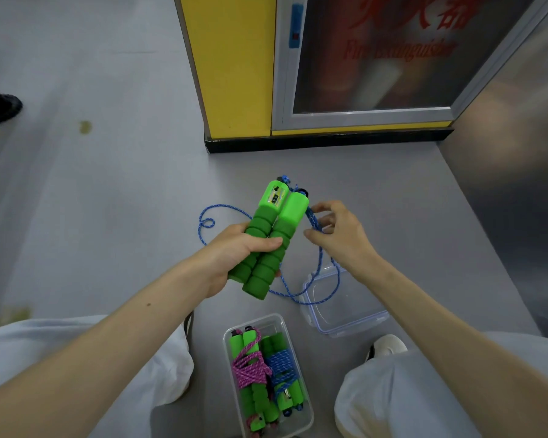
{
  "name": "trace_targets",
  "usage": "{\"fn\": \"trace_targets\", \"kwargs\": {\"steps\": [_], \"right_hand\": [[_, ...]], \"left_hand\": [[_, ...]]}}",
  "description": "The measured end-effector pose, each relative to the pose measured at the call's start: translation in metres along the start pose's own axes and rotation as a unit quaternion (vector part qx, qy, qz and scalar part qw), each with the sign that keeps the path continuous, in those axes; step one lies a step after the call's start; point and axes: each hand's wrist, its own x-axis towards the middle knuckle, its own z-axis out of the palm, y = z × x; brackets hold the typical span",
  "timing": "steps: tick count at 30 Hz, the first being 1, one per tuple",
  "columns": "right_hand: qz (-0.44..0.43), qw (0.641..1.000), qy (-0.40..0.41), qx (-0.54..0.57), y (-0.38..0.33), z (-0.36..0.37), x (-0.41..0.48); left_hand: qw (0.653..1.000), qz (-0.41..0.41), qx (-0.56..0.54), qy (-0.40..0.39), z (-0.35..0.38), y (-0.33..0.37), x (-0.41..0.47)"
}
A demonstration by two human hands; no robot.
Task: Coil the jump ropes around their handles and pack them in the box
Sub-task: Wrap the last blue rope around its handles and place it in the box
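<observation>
While gripped side by side in the left hand (234,251), fist clenched around their ribbed foam middles, the two bright green foam-and-plastic jump-rope handles (268,238) held above the grey floor (92,200), tilted with the plastic ends pointing away, one showing a small counter window. Right hand (336,232) just beside the handles' upper ends, fingers pinched on the thin blue braided rope (314,222). From that pinch, rope hanging down in loops over the clear plastic lid (345,311) lying on the floor beneath the right forearm; another stretch trailing out behind the left hand with a small curl on the floor. Nearer the body, between the knees in pale trousers, a clear rectangular plastic box (268,374) on the floor, holding two green-handled sets already wrapped: pink rope (250,365) on its left side, blue rope (282,365) on its right. Lid just beyond the box, to its right, not touching it. White shoe (388,346) close by the lid's near corner. Yellow wall panel and glass-fronted cabinet at the floor's far edge.
</observation>
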Motion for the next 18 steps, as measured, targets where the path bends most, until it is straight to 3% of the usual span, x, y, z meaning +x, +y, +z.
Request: {"fn": "trace_targets", "kwargs": {"steps": [5, 12, 18], "right_hand": [[0.020, 0.996, 0.019, 0.086, -0.0034, -0.0027, 0.0012], [0.035, 0.997, 0.062, 0.027, 0.0051, -0.0053, 0.0063], [0.001, 1.000, 0.019, 0.006, -0.0024, -0.0026, 0.0029]], "left_hand": [[1.000, -0.002, 0.004, -0.026, 0.0014, 0.0005, -0.0017], [0.999, 0.012, 0.008, -0.046, 0.0042, -0.0046, -0.0036], [0.999, 0.024, -0.028, -0.022, 0.0036, -0.0022, -0.0014]]}}
